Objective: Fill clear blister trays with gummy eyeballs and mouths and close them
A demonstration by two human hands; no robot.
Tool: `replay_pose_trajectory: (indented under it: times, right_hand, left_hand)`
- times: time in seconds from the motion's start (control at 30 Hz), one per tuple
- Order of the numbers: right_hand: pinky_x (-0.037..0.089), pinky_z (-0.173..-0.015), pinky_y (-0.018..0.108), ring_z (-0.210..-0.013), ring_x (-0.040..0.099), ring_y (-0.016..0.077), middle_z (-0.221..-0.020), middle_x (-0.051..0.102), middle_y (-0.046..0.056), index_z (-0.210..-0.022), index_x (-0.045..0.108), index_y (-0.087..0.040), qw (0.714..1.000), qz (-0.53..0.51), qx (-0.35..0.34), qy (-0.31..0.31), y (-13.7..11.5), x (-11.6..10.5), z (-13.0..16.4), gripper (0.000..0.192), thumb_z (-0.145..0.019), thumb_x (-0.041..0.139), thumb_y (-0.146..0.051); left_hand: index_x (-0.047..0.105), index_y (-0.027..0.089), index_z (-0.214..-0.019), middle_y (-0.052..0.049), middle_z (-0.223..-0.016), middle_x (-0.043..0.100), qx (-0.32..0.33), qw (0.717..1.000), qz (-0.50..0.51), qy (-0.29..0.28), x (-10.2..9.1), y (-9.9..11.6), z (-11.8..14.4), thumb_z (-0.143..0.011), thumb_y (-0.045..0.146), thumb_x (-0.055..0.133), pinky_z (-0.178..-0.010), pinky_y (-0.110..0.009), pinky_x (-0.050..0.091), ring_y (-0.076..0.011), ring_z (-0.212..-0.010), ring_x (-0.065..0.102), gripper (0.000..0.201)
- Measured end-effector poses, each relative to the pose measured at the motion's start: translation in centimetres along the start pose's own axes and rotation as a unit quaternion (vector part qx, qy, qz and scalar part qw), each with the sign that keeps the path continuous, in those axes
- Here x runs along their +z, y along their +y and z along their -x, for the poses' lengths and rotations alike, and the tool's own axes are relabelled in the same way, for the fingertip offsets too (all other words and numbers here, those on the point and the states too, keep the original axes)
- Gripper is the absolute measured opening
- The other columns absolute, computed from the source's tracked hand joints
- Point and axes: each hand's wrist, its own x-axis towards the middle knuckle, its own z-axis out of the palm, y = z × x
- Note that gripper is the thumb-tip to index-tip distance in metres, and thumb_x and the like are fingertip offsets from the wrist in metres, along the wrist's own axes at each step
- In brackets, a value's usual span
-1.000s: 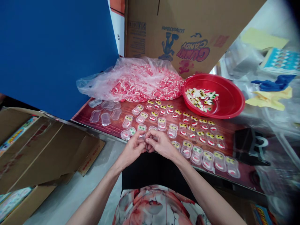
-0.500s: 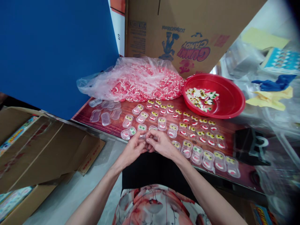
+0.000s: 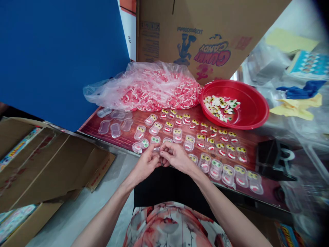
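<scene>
My left hand and my right hand meet at the front edge of the table, fingertips pinched together. Between them a small, thin thing shows only as a dark sliver; my fingers hide its kind. Just beyond my hands lie several clear plastic blister trays, each with gummy eyes and red-and-white gummy teeth. One filled tray lies left of my left hand, its eyes green. Another filled tray with yellow eyes sits beyond my right hand. Empty clear trays are grouped at the table's left end.
A clear bag of red-and-white gummy teeth lies at the back. Beside it stands a red basin with gummy eyes. A cardboard box rises behind; a black holder is at right. Open cartons stand at lower left.
</scene>
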Motion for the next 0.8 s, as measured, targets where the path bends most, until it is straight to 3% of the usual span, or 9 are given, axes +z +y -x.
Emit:
replay_pose_trajectory:
  times: [0.17,0.3,0.57,0.8]
  right_hand:
    - [0.052,-0.055,0.021,-0.063,0.06,0.0106,-0.078,0.059,-0.002,-0.088,0.058,-0.022,0.997,0.069,-0.028,0.001,-0.4,-0.3,0.4,0.005,-0.085,0.055,-0.023]
    - [0.046,-0.057,0.021,-0.061,0.055,0.0097,-0.073,0.058,-0.003,-0.082,0.058,-0.021,0.991,0.119,-0.06,-0.007,-1.0,-0.5,0.6,0.005,-0.079,0.058,-0.018]
    - [0.053,-0.056,0.023,-0.064,0.06,0.0118,-0.075,0.059,-0.002,-0.085,0.057,-0.021,1.0,0.012,0.006,-0.016,-0.6,-0.4,0.4,0.01,-0.076,0.061,-0.021]
    - [0.058,-0.057,0.026,-0.065,0.064,0.013,-0.071,0.06,-0.002,-0.085,0.057,-0.02,0.998,-0.04,0.041,-0.032,-0.6,-0.5,0.3,0.011,-0.077,0.063,-0.025]
  left_hand:
    - [0.045,0.019,-0.125,-0.004,-0.094,0.07,-0.011,1.0,0.022,-0.004,0.0,-0.2,0.1,-0.082,0.038,0.065,-0.074,-0.027,0.054,-0.0141,-0.08,0.069,0.051]
    - [0.047,0.021,-0.124,-0.001,-0.088,0.068,-0.013,1.0,0.026,0.013,0.0,-0.1,0.2,-0.08,0.036,0.069,-0.074,-0.026,0.054,-0.0125,-0.078,0.067,0.051]
    - [0.048,0.022,-0.122,-0.001,-0.087,0.067,-0.002,1.0,0.01,0.003,0.1,-0.1,0.3,-0.081,0.037,0.066,-0.075,-0.028,0.054,-0.0131,-0.076,0.067,0.047]
    - [0.051,0.021,-0.128,-0.002,-0.083,0.068,0.061,0.995,-0.075,0.005,-0.5,-1.2,0.4,-0.085,0.029,0.059,-0.069,-0.025,0.05,-0.0145,-0.072,0.064,0.044]
